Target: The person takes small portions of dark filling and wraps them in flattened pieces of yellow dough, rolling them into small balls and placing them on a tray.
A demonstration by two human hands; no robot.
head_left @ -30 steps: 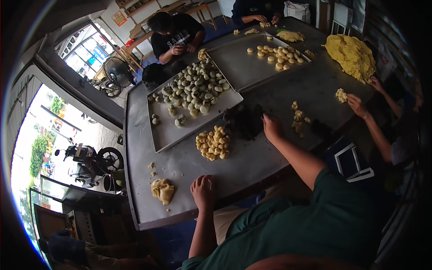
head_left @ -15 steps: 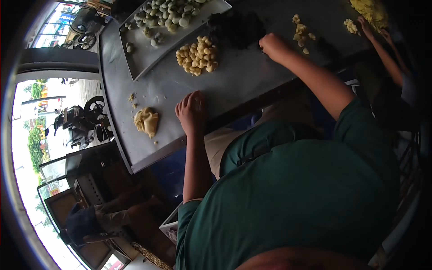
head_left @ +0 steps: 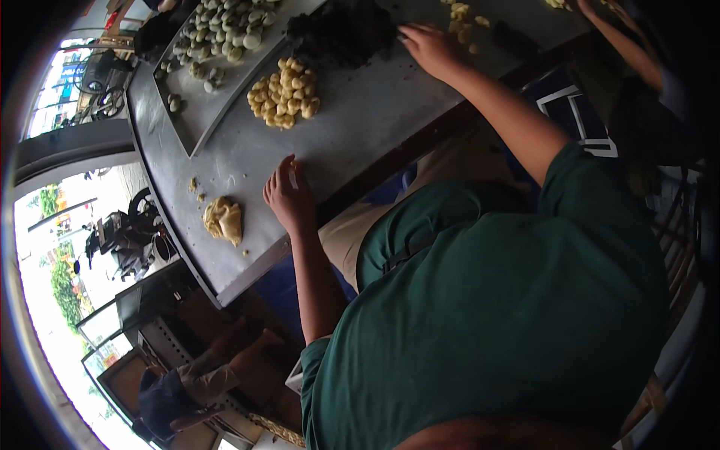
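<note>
My left hand (head_left: 289, 195) is open near the table's front edge, fingers apart and slightly bent, holding nothing. To its left lies a folded lump of pale dough (head_left: 221, 217) with small crumbs. A cluster of yellow dough balls (head_left: 283, 94) sits beyond it. My right hand (head_left: 435, 54) is open, fingertips reaching to the edge of a dark, crumbly mass (head_left: 334, 36); whether they touch it is unclear. Right of that are scattered small yellow pieces (head_left: 461, 22). A metal tray (head_left: 187, 139) behind the cluster holds several pale greenish balls (head_left: 225, 34).
The metal table (head_left: 360, 135) has a raised edge. A co-worker's arm (head_left: 630, 56) reaches in at the upper right. Another person (head_left: 180, 397) is bent by a dark cabinet at lower left. A parked motorbike (head_left: 124, 240) stands outside the doorway. A white frame (head_left: 570, 97) is below the table.
The view has tipped downward, cutting off most of the far workers. My right hand's fingers have stretched toward the dark mass from a more curled shape. My left fingers have straightened slightly.
</note>
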